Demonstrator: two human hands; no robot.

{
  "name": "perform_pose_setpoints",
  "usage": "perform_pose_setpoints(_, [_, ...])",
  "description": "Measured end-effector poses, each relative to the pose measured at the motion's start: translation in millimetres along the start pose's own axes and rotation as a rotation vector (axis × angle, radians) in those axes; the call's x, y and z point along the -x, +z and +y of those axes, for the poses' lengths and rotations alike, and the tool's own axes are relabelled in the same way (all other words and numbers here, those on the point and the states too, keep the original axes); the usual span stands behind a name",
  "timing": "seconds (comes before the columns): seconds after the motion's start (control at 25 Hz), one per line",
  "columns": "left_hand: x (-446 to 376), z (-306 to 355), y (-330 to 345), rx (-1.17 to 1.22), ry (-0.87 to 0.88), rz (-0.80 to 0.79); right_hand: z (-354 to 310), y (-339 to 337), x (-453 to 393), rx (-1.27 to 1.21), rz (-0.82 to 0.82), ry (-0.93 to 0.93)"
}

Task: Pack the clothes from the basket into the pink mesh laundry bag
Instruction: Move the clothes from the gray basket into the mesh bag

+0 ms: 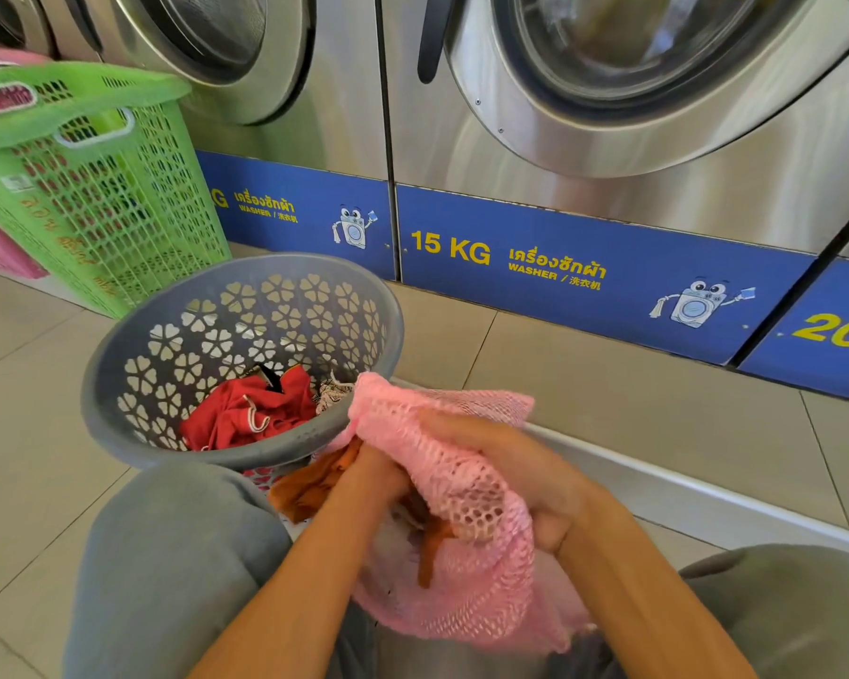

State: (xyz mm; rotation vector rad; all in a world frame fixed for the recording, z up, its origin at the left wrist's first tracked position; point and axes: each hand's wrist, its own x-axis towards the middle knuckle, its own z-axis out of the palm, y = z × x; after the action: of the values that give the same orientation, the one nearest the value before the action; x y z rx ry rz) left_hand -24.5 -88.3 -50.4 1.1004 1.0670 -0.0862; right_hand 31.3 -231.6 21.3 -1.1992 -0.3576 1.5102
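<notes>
Laundromat floor, hands (pixel 461 477) gripping pink bag (pixel 481 580)

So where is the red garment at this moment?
The red garment lies at the bottom of the round grey plastic basket, left of centre in the head view, beside a pale patterned cloth and just left of the pink mesh laundry bag.

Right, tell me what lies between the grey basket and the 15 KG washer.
Head view: only bare floor tiles separate the grey basket from the 15 KG washer.
</notes>
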Motion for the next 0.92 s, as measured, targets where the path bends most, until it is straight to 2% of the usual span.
perform_pose_setpoints(0.04, [-11.8,-2.9,1.5,0.012,0.072,-0.002,-7.5,-6.4,5.8,-0.074,0.018,-0.034])
perform_pose_setpoints(0.08, [-18.5,-9.5,7.8,0.128,0.078,-0.066,-14.1,-11.6,10.5,-0.128,0.054,-0.072])
perform_pose_setpoints(0.12, [-22.3,-13.0,14.6,0.095,0.095,-0.022,-19.2,-16.1,13.9,-0.177,0.086,-0.101])
perform_pose_setpoints(0.2, [-34.4,-31.3,14.6,-0.263,0.129,-0.002,-27.0,-19.2,19.6,-0.223,0.162,-0.155])
perform_pose_setpoints(0.32, [-47.6,-70.9,8.0,-0.97,0.123,-0.034,-32.1,-22.8,21.9,-0.243,0.255,-0.216])
perform_pose_setpoints(0.36, [-47.7,-82.5,4.2,-1.111,0.074,-0.071,-31.8,-24.6,20.5,-0.231,0.301,-0.222])
perform_pose_setpoints(0.44, [-49.5,-98.5,-3.1,-1.168,-0.049,-0.07,-29.8,-27.6,17.5,-0.221,0.386,-0.213])
perform_pose_setpoints(0.52, [-49.8,-103.9,-2.9,-1.083,-0.009,0.0,-27.5,-33.1,14.4,-0.251,0.469,-0.2])
perform_pose_setpoints(0.56, [-52.7,-102.2,-1.7,-0.93,0.053,0.015,-27.7,-36.6,14.7,-0.264,0.495,-0.203])
perform_pose_setpoints(0.64, [-56.2,-90.4,2.4,-0.317,0.153,0.086,-30.1,-42.0,16.5,-0.277,0.503,-0.223])
perform_pose_setpoints(0.68, [-58.0,-83.2,3.0,-0.093,0.173,0.142,-31.2,-42.6,17.1,-0.278,0.502,-0.229])
perform_pose_setpoints(0.72, [-58.6,-74.7,1.1,0.007,0.191,0.203,-31.3,-42.5,17.3,-0.28,0.495,-0.23])
perform_pose_setpoints(0.84, [-51.6,-61.0,-0.3,0.05,0.382,0.262,-28.0,-40.0,14.1,-0.288,0.488,-0.205])
perform_pose_setpoints(0.92, [-44.2,-60.7,7.6,-0.106,0.584,0.215,-26.4,-36.1,10.3,-0.297,0.47,-0.184])
